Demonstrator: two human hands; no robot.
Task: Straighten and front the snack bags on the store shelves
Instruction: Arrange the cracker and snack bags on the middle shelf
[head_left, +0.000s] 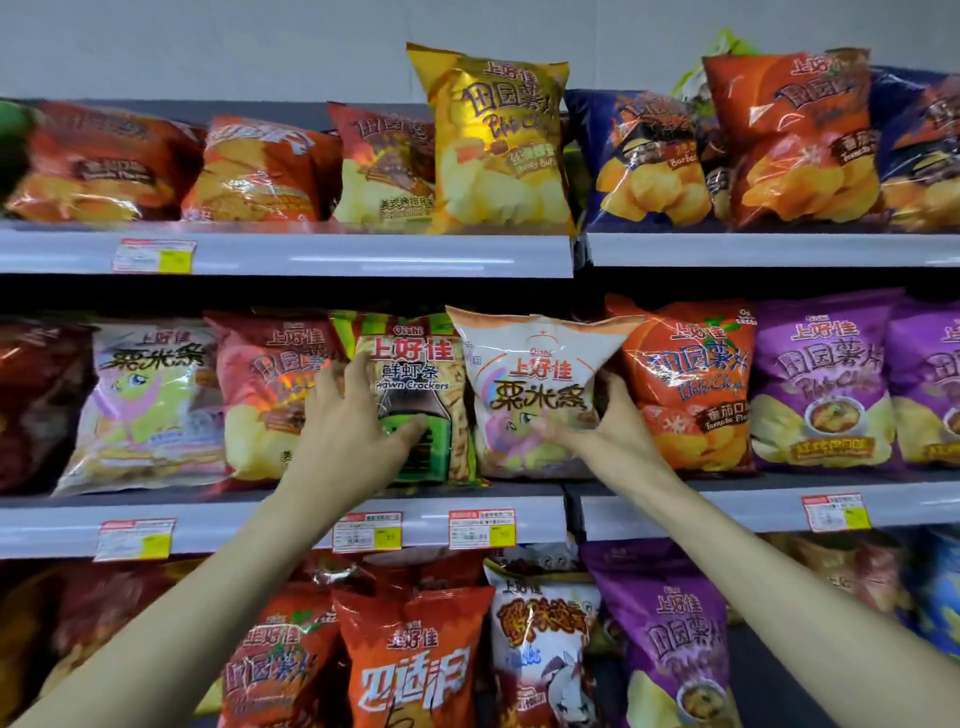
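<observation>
Here on the grey metal middle shelf (291, 525), the left hand (358, 431) grips the glossy green prawn-cracker bag (415, 364) at its nine o'clock edge. The right hand (613, 431) pinches the neighbouring white foil corn-stick bag (530, 374) at five o'clock.

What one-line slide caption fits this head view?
Middle shelf: left hand grips the green prawn cracker bag while right hand grips the white corn stick bag beside it.
</observation>
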